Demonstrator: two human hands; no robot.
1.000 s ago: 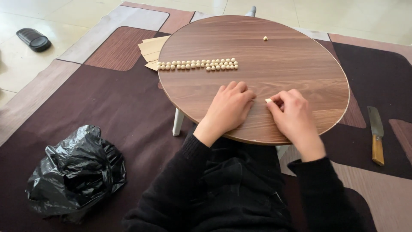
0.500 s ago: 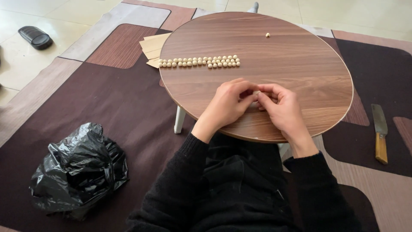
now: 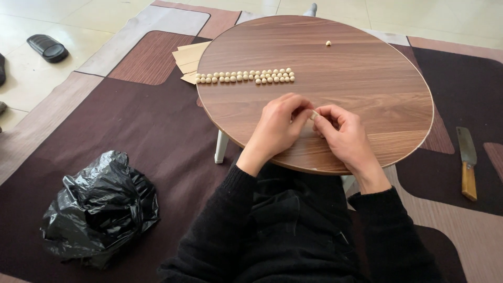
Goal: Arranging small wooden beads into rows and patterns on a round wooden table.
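My left hand (image 3: pixel 277 128) and my right hand (image 3: pixel 343 136) meet over the near part of a round wooden table (image 3: pixel 367 68). Their fingertips pinch a small pale piece (image 3: pixel 314 115) between them. Most of that piece is hidden by the fingers. Farther back on the left of the tabletop, several small pale balls (image 3: pixel 245 77) lie in a double row. A single pale ball (image 3: pixel 328 43) lies alone near the far edge.
A crumpled black plastic bag (image 3: pixel 99 209) sits on the patterned rug at the lower left. A cleaver with a wooden handle (image 3: pixel 467 162) lies on the rug at the right. Tan cardboard sheets (image 3: pixel 186 57) stick out beside the table's left edge. A dark slipper (image 3: pixel 48 48) lies on the tiles.
My right hand moved left from the table's near edge to meet the left hand. Both hands now pinch the small pale piece together.
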